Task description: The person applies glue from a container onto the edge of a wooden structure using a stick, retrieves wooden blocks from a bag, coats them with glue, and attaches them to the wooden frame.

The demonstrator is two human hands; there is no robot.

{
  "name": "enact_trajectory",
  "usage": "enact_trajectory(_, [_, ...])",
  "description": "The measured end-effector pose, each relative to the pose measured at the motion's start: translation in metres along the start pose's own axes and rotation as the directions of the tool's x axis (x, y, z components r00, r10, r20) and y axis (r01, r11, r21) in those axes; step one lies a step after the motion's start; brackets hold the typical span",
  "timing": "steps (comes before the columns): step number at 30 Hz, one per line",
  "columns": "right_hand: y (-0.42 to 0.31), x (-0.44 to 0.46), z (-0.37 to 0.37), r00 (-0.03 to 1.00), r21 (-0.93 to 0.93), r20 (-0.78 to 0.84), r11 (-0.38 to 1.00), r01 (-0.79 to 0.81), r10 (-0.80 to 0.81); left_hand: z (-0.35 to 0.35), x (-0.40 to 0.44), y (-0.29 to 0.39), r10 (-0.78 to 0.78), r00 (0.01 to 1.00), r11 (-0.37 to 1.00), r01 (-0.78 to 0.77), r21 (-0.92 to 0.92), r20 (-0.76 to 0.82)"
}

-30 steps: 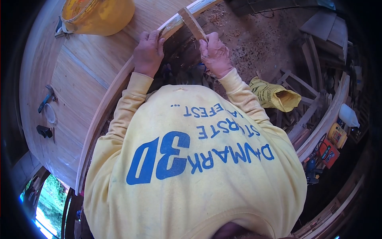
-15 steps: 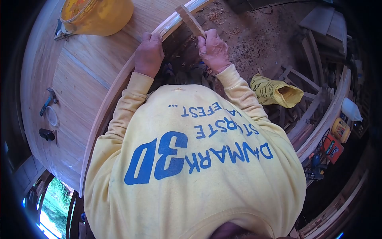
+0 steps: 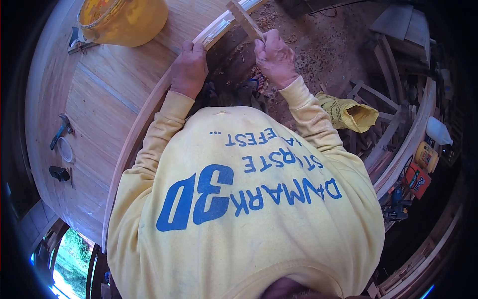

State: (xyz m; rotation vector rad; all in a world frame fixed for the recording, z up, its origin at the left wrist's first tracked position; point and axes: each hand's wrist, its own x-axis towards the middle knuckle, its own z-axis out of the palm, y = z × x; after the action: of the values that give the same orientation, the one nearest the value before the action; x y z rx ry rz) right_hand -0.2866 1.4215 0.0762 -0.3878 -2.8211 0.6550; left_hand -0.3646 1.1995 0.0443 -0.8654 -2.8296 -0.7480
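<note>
A flat, narrow brown wooden stick (image 3: 245, 20) lies ahead and slightly left of the right hand (image 3: 277, 58), its long axis slanting from the fingers forward and to the left. It crosses the curved pale wooden rail (image 3: 144, 112), whose upper stretch runs forward and to the right, so the two make a clear angle. Whether the stick touches the rail or sits just above it, I cannot tell.

The right hand is the nearer one, its thumb and fingers closed on the stick's near end. The left hand (image 3: 189, 70) is at the rail to the left, fingers curled at its edge; how firmly they close, I cannot tell. Between that hand and the stick, a whitish smear (image 3: 217, 32) shows along the rail.

Farther left, the planked wooden surface (image 3: 107, 87) carries a yellow plastic bucket (image 3: 134, 25) and a small hammer (image 3: 60, 130). A yellow printed bag (image 3: 343, 112) lies open to the right.
</note>
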Motion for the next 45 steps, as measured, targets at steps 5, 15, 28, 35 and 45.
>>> enact_trajectory(5, [-0.016,-0.021,0.010,0.999,0.202,-0.001,0.978,-0.047,0.048,-0.013,0.000,-0.009,-0.005,0.998,0.970,-0.010,-0.245,-0.057])
enact_trajectory(15, [-0.025,-0.023,0.026,0.990,-0.029,0.046,0.990,0.136,-0.134,-0.008,-0.003,-0.027,-0.118,0.993,0.889,0.107,-0.445,0.003])
enact_trajectory(28, [-0.032,-0.025,0.035,0.990,0.294,0.137,0.955,-0.034,-0.007,-0.042,-0.056,-0.057,-0.413,0.879,0.581,0.456,-0.674,0.239])
enact_trajectory(35, [-0.019,-0.010,0.016,0.998,-0.094,0.068,0.996,-0.001,0.007,-0.034,-0.066,-0.065,-0.346,0.936,0.721,0.313,-0.618,0.071])
enact_trajectory(45, [-0.064,-0.054,0.023,0.967,0.123,0.190,0.981,0.151,-0.173,-0.046,-0.057,-0.052,-0.278,0.960,0.830,0.256,-0.496,0.029])
